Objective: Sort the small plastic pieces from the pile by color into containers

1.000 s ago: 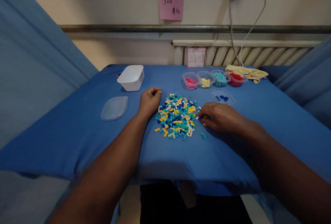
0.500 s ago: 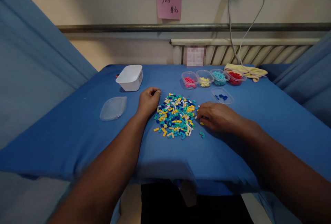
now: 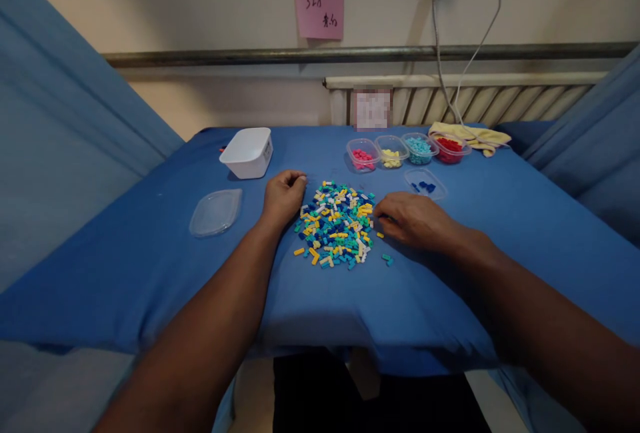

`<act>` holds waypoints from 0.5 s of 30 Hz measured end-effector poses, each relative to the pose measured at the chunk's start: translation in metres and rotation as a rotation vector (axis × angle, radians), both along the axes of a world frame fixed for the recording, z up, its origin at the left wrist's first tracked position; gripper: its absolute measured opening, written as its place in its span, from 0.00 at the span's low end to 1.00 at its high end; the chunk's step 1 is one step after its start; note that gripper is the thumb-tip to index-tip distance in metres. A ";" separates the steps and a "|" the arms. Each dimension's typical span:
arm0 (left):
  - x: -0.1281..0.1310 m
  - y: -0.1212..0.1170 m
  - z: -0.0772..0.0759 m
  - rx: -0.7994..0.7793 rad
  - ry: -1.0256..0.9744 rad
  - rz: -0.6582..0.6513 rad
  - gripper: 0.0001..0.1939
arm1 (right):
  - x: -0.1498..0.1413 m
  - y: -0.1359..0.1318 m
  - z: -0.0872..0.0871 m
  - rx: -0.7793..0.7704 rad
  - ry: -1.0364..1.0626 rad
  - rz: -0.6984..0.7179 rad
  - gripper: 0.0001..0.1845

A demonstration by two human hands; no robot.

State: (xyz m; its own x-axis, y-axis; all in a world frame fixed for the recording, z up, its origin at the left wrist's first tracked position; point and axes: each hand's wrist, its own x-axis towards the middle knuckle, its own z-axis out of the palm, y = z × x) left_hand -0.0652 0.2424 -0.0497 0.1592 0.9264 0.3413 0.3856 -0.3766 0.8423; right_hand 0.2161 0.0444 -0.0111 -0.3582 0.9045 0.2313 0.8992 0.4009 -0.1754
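Observation:
A heap of small toy building bricks [image 3: 335, 226] in yellow, blue, teal, green and white lies between my hands on a blue cloth. My left hand [image 3: 284, 194] rests at the heap's upper left side, fingers curled and thumb pressed to them. Whether anything is inside that grip cannot be seen. At the heap's right edge, my right hand [image 3: 413, 220] is palm down with its fingers bent together. Its fingertips are mostly hidden, so what they pinch, if anything, does not show. A loose yellow brick [image 3: 381, 235] and teal bricks [image 3: 388, 259] lie just below it.
Clear tubs hold pink bricks [image 3: 363, 158], yellow bricks [image 3: 391, 158], light-blue bricks [image 3: 419, 147] and red bricks [image 3: 449, 148]. Several dark-blue bricks [image 3: 425, 186] lie in a clear lid or shallow tub. A white container [image 3: 247, 153], clear lid [image 3: 216, 212] and yellow cloth [image 3: 487, 136] are also on the table.
My right hand has shifted slightly left against the heap, covering small bricks that showed by its fingertips. My left hand keeps its place and pose. The whole view has moved a little.

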 end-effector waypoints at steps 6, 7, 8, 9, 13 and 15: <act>0.001 -0.003 0.003 0.001 -0.006 -0.010 0.15 | 0.064 0.010 -0.011 0.233 0.138 -0.420 0.16; 0.001 -0.003 0.003 0.005 -0.002 -0.010 0.15 | 0.074 0.010 -0.015 0.231 0.144 -0.478 0.16; 0.001 -0.004 0.004 0.007 0.000 -0.011 0.15 | 0.083 0.011 -0.018 0.226 0.147 -0.527 0.17; 0.002 -0.004 0.004 0.007 0.002 -0.013 0.15 | 0.089 0.011 -0.021 0.224 0.148 -0.564 0.18; 0.002 -0.003 0.004 0.005 -0.004 -0.015 0.15 | 0.090 0.013 -0.025 0.287 0.171 -0.548 0.19; 0.003 -0.003 0.003 -0.008 -0.007 -0.019 0.15 | 0.072 0.014 -0.023 0.326 0.199 -0.436 0.18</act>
